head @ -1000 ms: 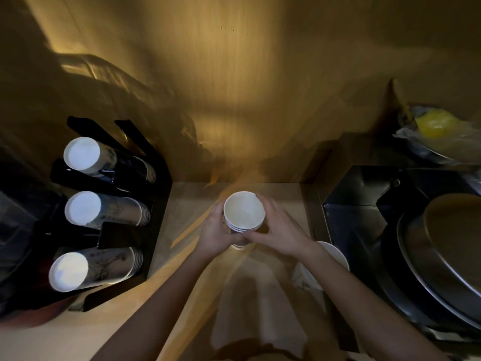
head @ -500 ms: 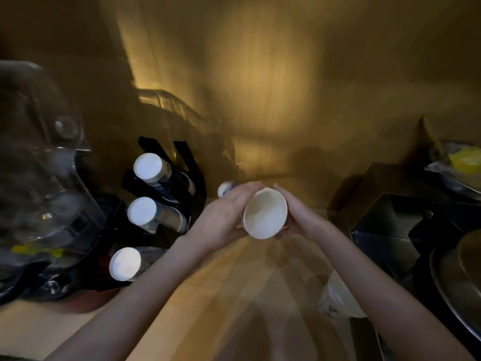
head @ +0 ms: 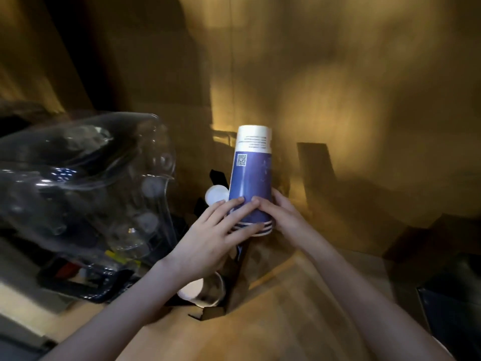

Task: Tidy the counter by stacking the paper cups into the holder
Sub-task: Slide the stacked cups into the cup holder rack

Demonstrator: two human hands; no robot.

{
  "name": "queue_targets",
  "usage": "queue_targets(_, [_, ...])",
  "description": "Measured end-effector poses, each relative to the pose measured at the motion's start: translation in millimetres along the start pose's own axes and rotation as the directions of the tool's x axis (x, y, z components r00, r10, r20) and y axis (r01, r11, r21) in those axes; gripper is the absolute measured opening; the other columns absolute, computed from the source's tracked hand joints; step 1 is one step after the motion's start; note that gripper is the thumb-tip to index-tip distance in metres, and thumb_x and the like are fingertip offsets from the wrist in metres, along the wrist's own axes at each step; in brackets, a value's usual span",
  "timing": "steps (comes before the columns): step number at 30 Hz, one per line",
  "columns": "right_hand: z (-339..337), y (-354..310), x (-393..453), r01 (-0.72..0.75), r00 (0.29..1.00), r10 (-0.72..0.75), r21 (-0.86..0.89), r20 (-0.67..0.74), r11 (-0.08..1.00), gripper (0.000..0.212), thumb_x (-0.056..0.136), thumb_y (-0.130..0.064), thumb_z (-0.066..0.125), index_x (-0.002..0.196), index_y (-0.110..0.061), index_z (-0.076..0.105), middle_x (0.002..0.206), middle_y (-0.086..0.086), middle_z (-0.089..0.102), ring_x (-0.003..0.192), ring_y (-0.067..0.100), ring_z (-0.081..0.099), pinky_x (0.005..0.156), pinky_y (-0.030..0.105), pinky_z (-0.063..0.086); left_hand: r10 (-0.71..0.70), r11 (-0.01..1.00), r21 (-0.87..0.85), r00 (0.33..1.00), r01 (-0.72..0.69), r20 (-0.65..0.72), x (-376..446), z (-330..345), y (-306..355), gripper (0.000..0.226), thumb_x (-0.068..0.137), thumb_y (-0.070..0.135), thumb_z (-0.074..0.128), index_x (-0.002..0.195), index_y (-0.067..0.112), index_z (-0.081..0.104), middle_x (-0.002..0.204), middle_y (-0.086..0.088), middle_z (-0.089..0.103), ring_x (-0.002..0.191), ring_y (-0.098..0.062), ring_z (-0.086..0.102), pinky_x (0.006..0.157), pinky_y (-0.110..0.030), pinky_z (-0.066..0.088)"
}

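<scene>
I hold a short stack of nested paper cups (head: 251, 178), blue with a white band, upside down with the bottoms up and the rims toward me. My left hand (head: 221, 233) wraps the rim end from the left, and my right hand (head: 283, 217) grips it from the right. The stack is raised above the black cup holder (head: 208, 312), which is mostly hidden by my left hand. Two white cup bottoms show in the holder, one (head: 216, 195) beside the stack and one (head: 192, 291) under my left wrist.
A large clear plastic container (head: 86, 183) bulges at the left, close to the holder. A wooden wall stands behind. The tan counter (head: 260, 329) runs below my arms. A dark appliance (head: 453, 303) sits at the right edge.
The cup stack has been turned from mouth facing me to upside down and lifted. It and my view have shifted left toward the holder.
</scene>
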State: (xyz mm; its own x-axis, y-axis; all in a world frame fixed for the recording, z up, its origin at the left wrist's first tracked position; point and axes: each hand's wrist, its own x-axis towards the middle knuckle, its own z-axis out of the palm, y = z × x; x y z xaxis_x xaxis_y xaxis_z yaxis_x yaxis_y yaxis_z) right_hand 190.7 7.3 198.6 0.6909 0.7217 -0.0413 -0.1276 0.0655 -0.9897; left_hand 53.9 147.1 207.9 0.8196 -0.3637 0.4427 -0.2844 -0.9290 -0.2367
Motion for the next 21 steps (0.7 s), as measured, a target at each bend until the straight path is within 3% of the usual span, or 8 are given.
queue_targets(3, [24, -11, 12, 0.163, 0.976, -0.186, -0.190, -0.111, 0.968, 0.055, 0.072, -0.025, 0.076, 0.118, -0.024, 0.047, 0.109, -0.012, 0.062, 0.093, -0.007, 0.062, 0.077, 0.008, 0.050, -0.197, 0.959, -0.219, 0.979, 0.181, -0.054, -3, -12, -15, 0.063, 0.065, 0.013, 0.052, 0.127, 0.017, 0.042, 0.143, -0.007, 0.036, 0.127, -0.021, 0.038, 0.102, -0.036, 0.034])
queue_targets(6, [40, -9, 23, 0.241, 0.930, -0.325, -0.382, -0.173, 0.892, 0.082, 0.060, -0.042, 0.082, 0.127, -0.022, 0.040, 0.127, -0.003, 0.058, 0.112, 0.008, 0.058, 0.094, 0.022, 0.047, -0.469, 0.808, -0.457, 0.875, 0.371, -0.119, 6, -26, -31, 0.060, 0.074, 0.030, 0.055, 0.130, 0.015, 0.042, 0.140, -0.006, 0.043, 0.129, -0.009, 0.037, 0.108, -0.030, 0.034])
queue_targets(9, [48, -1, 35, 0.268, 0.914, -0.383, -0.507, -0.135, 0.819, 0.100, 0.053, -0.055, 0.080, 0.134, -0.021, 0.032, 0.137, 0.003, 0.049, 0.125, 0.013, 0.048, 0.102, 0.032, 0.044, -0.621, 0.678, -0.572, 0.776, 0.462, -0.111, 21, -41, -45, 0.076, 0.073, 0.049, 0.060, 0.136, 0.016, 0.033, 0.142, 0.001, 0.039, 0.127, -0.001, 0.032, 0.106, -0.015, 0.027])
queue_targets(13, [55, 4, 49, 0.244, 0.926, -0.354, -0.510, -0.130, 0.825, 0.100, 0.052, -0.051, 0.082, 0.133, -0.025, 0.031, 0.137, 0.003, 0.049, 0.125, 0.016, 0.048, 0.103, 0.034, 0.045, -0.710, 0.565, -0.653, 0.701, 0.504, -0.073, 40, -52, -58, 0.089, 0.068, 0.045, 0.073, 0.141, 0.020, 0.027, 0.143, 0.003, 0.041, 0.123, 0.000, 0.034, 0.102, -0.018, 0.027])
queue_targets(15, [58, 7, 54, 0.239, 0.934, -0.341, -0.523, -0.108, 0.818, 0.098, 0.053, -0.048, 0.080, 0.134, -0.025, 0.031, 0.138, 0.002, 0.047, 0.125, 0.015, 0.046, 0.102, 0.030, 0.043, -0.732, 0.563, -0.638, 0.675, 0.526, -0.089, 45, -53, -63, 0.085, 0.069, 0.039, 0.076, 0.139, 0.019, 0.031, 0.139, 0.003, 0.046, 0.118, 0.000, 0.036, 0.102, -0.023, 0.031])
queue_targets(18, [57, 11, 61, 0.226, 0.942, -0.321, -0.527, -0.095, 0.819, 0.094, 0.060, -0.034, 0.085, 0.136, -0.023, 0.030, 0.140, 0.003, 0.044, 0.129, 0.018, 0.043, 0.106, 0.034, 0.042, -0.739, 0.575, -0.604, 0.667, 0.552, -0.095, 48, -50, -70, 0.074, 0.069, 0.036, 0.077, 0.132, 0.019, 0.043, 0.131, 0.001, 0.054, 0.113, -0.003, 0.042, 0.103, -0.031, 0.039])
queue_targets(19, [56, 13, 64, 0.217, 0.944, -0.315, -0.530, -0.100, 0.820, 0.094, 0.061, -0.032, 0.085, 0.136, -0.022, 0.030, 0.139, 0.003, 0.045, 0.129, 0.018, 0.044, 0.106, 0.035, 0.042, -0.736, 0.574, -0.605, 0.671, 0.551, -0.087, 48, -47, -72, 0.070, 0.068, 0.035, 0.078, 0.129, 0.019, 0.046, 0.126, 0.002, 0.056, 0.111, -0.003, 0.045, 0.100, -0.027, 0.040])
queue_targets(21, [52, 16, 68, 0.189, 0.954, -0.285, -0.541, -0.099, 0.820, 0.093, 0.061, -0.031, 0.085, 0.136, -0.021, 0.030, 0.139, 0.003, 0.046, 0.128, 0.018, 0.045, 0.104, 0.032, 0.042, -0.727, 0.579, -0.604, 0.682, 0.548, -0.078, 47, -39, -74, 0.065, 0.066, 0.033, 0.080, 0.122, 0.019, 0.050, 0.119, 0.005, 0.057, 0.105, -0.003, 0.047, 0.090, -0.006, 0.037])
